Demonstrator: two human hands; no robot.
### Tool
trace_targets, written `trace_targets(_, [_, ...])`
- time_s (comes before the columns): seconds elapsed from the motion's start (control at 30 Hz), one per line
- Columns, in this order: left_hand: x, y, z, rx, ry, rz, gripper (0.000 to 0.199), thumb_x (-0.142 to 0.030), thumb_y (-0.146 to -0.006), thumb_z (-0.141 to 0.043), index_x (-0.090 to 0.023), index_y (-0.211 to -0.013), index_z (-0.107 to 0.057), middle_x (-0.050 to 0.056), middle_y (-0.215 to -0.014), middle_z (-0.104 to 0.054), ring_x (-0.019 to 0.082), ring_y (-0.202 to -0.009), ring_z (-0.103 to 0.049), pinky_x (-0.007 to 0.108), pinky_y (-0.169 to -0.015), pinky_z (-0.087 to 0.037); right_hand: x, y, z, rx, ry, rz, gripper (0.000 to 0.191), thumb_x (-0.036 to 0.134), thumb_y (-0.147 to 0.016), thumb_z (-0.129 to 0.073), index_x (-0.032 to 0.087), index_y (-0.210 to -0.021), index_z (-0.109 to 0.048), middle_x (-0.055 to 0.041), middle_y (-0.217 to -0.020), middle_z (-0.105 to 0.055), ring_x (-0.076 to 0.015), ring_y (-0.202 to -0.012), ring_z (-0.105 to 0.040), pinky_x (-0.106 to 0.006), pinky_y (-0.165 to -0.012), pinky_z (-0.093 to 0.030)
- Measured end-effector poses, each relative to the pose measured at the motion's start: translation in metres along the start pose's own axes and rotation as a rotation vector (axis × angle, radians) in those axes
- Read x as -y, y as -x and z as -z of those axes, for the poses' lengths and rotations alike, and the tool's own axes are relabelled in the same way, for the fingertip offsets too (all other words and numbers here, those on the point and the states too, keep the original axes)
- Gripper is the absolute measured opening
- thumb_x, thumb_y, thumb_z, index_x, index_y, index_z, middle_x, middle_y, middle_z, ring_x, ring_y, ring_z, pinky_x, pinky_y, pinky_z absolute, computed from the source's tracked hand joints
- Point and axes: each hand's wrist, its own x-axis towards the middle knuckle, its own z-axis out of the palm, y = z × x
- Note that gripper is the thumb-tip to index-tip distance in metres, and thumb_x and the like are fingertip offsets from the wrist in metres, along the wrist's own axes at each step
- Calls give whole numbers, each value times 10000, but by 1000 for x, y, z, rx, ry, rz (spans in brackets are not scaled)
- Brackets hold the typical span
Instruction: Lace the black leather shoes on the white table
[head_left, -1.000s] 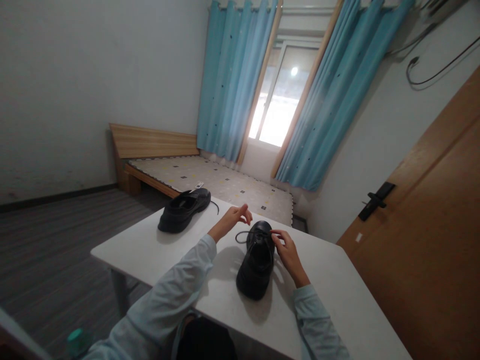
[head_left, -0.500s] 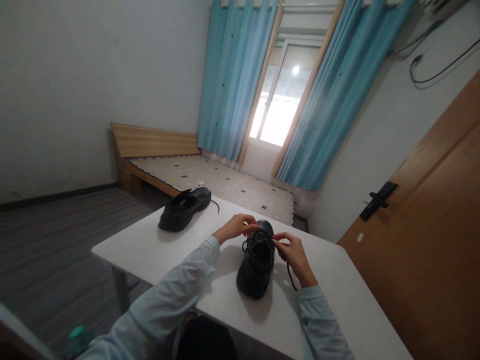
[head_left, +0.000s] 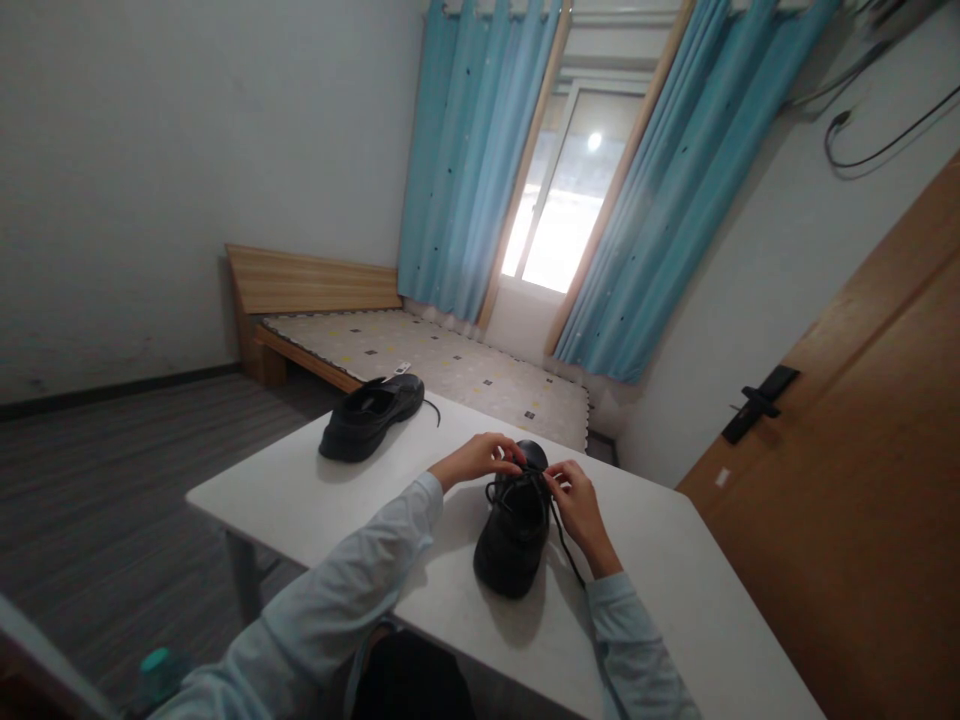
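Note:
A black lace-up shoe (head_left: 512, 545) stands on the white table (head_left: 675, 590), its heel towards me and its toe pointing away. My left hand (head_left: 487, 456) reaches over its left side, fingertips pinched at the laces near the toe. On the other side my right hand (head_left: 574, 495) pinches a black shoelace (head_left: 566, 550), whose loose end hangs down beside the shoe. The other black shoe (head_left: 367, 420) lies apart at the table's far left, with a lace end trailing from it. What exactly sits between my left fingertips is too small to see clearly.
Beyond the table is a bed (head_left: 450, 355) with a bare patterned mattress and wooden headboard. A brown door (head_left: 847, 480) stands on the right. Blue curtains (head_left: 472, 150) hang beside the window. A teal-capped bottle (head_left: 157, 670) is low at the left.
My right hand has moved slightly left and in towards the laces, and its fingers are closer together. The left fingertips have shifted a little right over the laces. Both shoes stay put.

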Motion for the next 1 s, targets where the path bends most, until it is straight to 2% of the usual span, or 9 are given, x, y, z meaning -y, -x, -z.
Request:
trace_targets(0.23, [0,1,1,0,-9,2,186,-189,-760,-633,-167,-927,-713,34,-841,-644,108,-726,-536,197,-702,-410,3,1,-4,-31,27,30,167,328,-776,-525,181,-708,-566,-37,-761,-552,-184,-712,-532,-292,-621,-431])
trace_targets(0.63, [0,0,-1,4,-34,15,191,-174,-761,-624,-180,-928,-716,22,-821,-645,106,-715,-530,191,-687,-407,7,0,-7,-71,10,-56,184,351,-772,-548,180,-714,-584,-26,-682,-612,-187,-671,-552,-295,-621,-397])
trace_targets(0.73, [-3,0,0,10,-17,5,187,-176,-766,-619,-178,-925,-716,19,-809,-654,103,-716,-532,188,-697,-409,9,-1,-6,-59,-136,-85,196,369,-732,-614,180,-701,-579,-21,-678,-616,-181,-672,-559,-290,-621,-410])
trace_targets(0.8, [-5,1,0,11,-6,8,187,-180,-767,-618,-174,-927,-715,20,-806,-653,101,-713,-530,186,-694,-411,11,-1,-3,-17,-306,-142,232,375,-700,-663,179,-801,-589,-20,-700,-641,-178,-693,-582,-294,-650,-433])
trace_targets(0.9, [-6,1,0,12,0,9,187,-178,-765,-618,-168,-925,-715,21,-797,-652,101,-709,-529,187,-696,-414,11,-2,2,82,-522,-239,444,345,-659,-721,189,-1042,-558,-29,-781,-682,-179,-748,-622,-315,-717,-462])
trace_targets(1.0, [-5,1,0,13,-8,7,188,-183,-769,-613,-169,-926,-714,24,-811,-657,102,-710,-532,190,-698,-415,8,-2,6,106,-600,-271,544,273,-582,-774,198,-1077,-562,-36,-837,-688,-184,-782,-635,-321,-734,-477])
